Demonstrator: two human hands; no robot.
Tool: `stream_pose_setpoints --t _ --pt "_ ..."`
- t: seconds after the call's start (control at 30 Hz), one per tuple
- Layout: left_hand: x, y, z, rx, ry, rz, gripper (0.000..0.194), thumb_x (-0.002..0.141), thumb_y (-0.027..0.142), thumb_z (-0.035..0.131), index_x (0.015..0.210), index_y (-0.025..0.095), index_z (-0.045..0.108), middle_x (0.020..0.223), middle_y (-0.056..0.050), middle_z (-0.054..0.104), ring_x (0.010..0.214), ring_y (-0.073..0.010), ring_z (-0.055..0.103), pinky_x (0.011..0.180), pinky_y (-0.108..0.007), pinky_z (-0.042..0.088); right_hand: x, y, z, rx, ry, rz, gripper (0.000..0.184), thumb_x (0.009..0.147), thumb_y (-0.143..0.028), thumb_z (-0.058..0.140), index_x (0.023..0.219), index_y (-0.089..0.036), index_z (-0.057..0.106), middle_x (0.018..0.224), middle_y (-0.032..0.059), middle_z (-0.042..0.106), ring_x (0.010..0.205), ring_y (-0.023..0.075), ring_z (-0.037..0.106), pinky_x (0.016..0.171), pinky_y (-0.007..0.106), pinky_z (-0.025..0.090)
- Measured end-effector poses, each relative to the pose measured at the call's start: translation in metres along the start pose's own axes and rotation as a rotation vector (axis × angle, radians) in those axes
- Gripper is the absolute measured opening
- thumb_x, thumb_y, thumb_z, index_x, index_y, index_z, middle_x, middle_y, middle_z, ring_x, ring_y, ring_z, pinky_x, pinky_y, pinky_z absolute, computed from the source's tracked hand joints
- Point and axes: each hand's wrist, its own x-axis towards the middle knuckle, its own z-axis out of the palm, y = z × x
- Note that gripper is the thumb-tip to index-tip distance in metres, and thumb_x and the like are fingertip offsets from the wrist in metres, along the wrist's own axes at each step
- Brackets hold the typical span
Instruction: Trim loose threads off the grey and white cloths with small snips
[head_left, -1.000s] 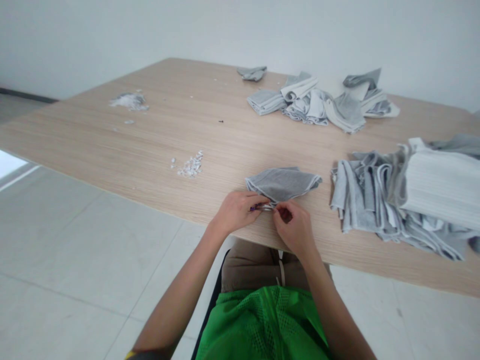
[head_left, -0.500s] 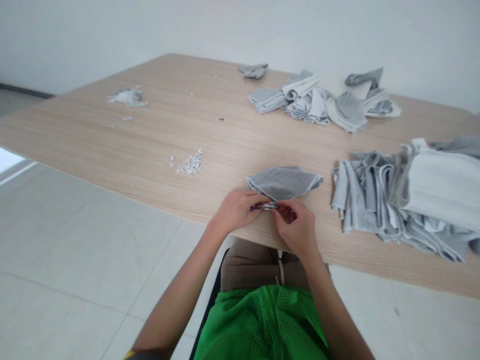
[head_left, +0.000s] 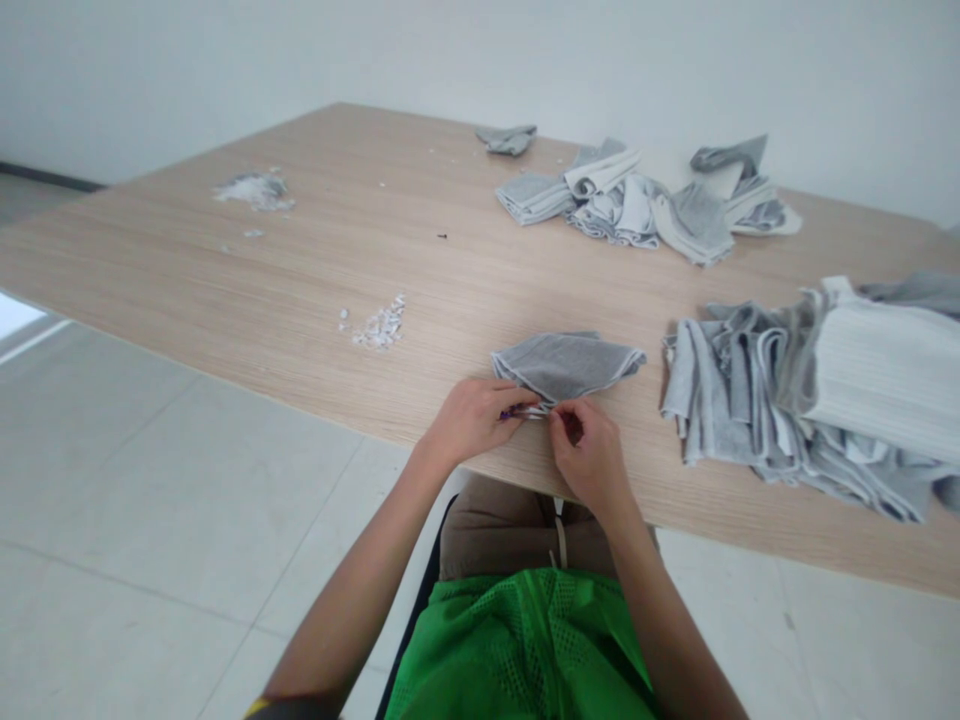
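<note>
A folded grey cloth (head_left: 566,365) with pale edging lies near the table's front edge, just beyond both hands. My left hand (head_left: 474,415) is closed around a small slim tool (head_left: 519,411) with a purple part and a shiny metal end, which looks like thread snips. Its tip points right, at the cloth's near corner. My right hand (head_left: 589,440) is closed in a pinch at that same corner, right beside the tool's tip. The fingers hide exactly what is pinched there.
Small white scraps (head_left: 381,325) lie left of the hands, and a larger scrap heap (head_left: 256,191) sits farther back. A tiny dark object (head_left: 442,236) rests mid-table. Several crumpled cloths (head_left: 615,205) lie at the back; a big cloth pile (head_left: 739,390) stands at right.
My right hand has shifted slightly and its fingers have curled in more tightly by the tool's tip. The left hand and the cloth have hardly moved.
</note>
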Motion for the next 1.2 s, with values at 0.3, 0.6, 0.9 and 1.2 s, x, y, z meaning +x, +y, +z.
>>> stream_pose_setpoints --t 0.3,0.6,0.9,1.2 --pt "-0.002 -0.004 0.003 -0.011 -0.028 -0.002 0.03 0.082 0.013 0.06 0.108 0.022 0.071 0.097 -0.001 0.076 0.087 -0.0202 0.072 0.074 -0.029 0.053 -0.002 -0.001 -0.002 0.089 -0.004 0.03 0.01 0.086 -0.02 0.052 0.081 -0.018 0.061 0.077 0.004 0.061 0.071 0.0171 0.057 0.067 0.028 0.044" --pt "-0.001 -0.002 0.002 0.012 0.017 0.016 0.029 0.081 0.012 0.061 0.106 0.022 0.072 0.097 -0.002 0.077 0.083 -0.0198 0.072 0.07 -0.027 0.053 -0.003 -0.004 -0.005 0.17 0.0 0.106 0.01 0.083 -0.021 0.054 0.079 -0.018 0.062 0.073 0.0019 0.062 0.067 0.0156 0.057 0.065 0.027 0.044" --pt "-0.002 -0.003 0.001 -0.001 -0.002 -0.001 0.031 0.081 0.012 0.061 0.108 0.023 0.072 0.099 -0.003 0.077 0.085 -0.0198 0.072 0.071 -0.027 0.053 -0.003 -0.007 -0.009 0.227 -0.006 0.157 0.011 0.082 -0.024 0.055 0.078 -0.017 0.063 0.069 0.0009 0.061 0.062 0.0139 0.055 0.061 0.026 0.041" --pt "-0.002 -0.002 0.001 0.002 0.002 -0.005 0.031 0.081 0.011 0.062 0.107 0.024 0.072 0.1 -0.003 0.077 0.085 -0.0193 0.072 0.071 -0.027 0.053 -0.001 -0.005 -0.012 0.413 -0.047 0.3 0.013 0.078 -0.028 0.057 0.071 -0.018 0.062 0.059 -0.0003 0.058 0.058 0.0148 0.051 0.055 0.025 0.038"
